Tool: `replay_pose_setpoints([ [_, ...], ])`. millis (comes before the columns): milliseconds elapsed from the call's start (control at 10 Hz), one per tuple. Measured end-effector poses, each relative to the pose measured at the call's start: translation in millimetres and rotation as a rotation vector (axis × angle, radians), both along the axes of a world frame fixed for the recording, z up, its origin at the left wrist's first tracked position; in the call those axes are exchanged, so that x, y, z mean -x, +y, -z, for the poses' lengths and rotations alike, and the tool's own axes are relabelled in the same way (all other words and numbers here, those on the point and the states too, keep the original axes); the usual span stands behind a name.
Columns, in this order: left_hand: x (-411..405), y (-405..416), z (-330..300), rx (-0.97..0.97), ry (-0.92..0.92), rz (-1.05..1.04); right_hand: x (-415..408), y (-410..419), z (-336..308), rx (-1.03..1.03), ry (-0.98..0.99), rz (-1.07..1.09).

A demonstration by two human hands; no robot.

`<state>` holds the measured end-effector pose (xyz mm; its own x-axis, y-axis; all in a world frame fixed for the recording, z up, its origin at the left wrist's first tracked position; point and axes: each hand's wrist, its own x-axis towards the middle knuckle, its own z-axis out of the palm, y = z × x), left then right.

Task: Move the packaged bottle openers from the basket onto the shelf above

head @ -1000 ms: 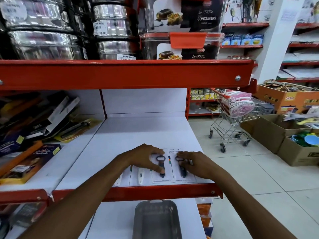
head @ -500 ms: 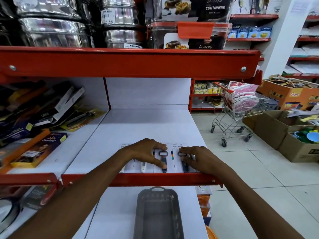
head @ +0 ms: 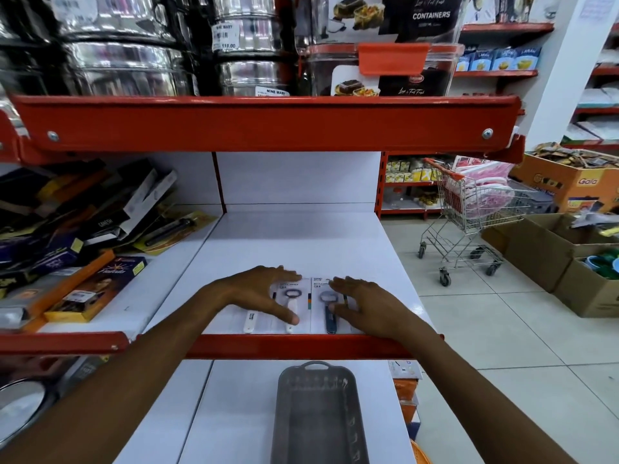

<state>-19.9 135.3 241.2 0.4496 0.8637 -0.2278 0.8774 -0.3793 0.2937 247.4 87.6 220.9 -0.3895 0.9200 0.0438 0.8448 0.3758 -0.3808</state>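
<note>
Three packaged bottle openers lie flat side by side near the front edge of the white shelf (head: 301, 242): a white-handled one (head: 250, 321) at left, another white-handled one (head: 292, 301) in the middle, a dark-handled one (head: 330, 318) at right. My left hand (head: 258, 294) hovers over the two left packs with fingers spread, thumb tip on the middle pack. My right hand (head: 363, 304) rests over the right pack, fingers spread. On the shelf below stands the grey basket (head: 284, 413), with nothing visible inside.
A red rail (head: 291, 346) edges the shelf front. Overhead, a red shelf (head: 264, 123) carries steel pots and containers. Boxed goods (head: 83, 229) fill the left bay. A shopping trolley (head: 469, 212) and cardboard boxes (head: 549, 259) stand on the floor at right.
My fingers have lifted and spread over the packs instead of pressing on them. The right hand has shifted slightly right. The view has tilted a little upward.
</note>
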Motion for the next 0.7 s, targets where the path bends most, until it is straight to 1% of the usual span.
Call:
replay_pose_setpoints([
  [100, 4, -5, 7, 0.01, -0.012, 0.005, 7, 0, 2, 0.045, 0.01, -0.018],
  [300, 5, -8, 6, 0.022, -0.038, 0.008, 7, -1, -1, 0.059, 0.027, -0.015],
  [400, 17, -10, 5, 0.007, -0.045, -0.028, 9, 1, 1, 0.046, -0.017, -0.022],
  [500, 33, -18, 4, -0.006, 0.045, -0.076, 19, 2, 0, 0.061, -0.038, -0.003],
  [600, 42, -27, 3, 0.017, 0.045, -0.102, 29, 2, -3, 0.062, -0.044, -0.033],
  [700, 37, -43, 0, -0.1, 0.028, -0.089, 34, -6, -7, -0.119, -0.033, -0.003],
])
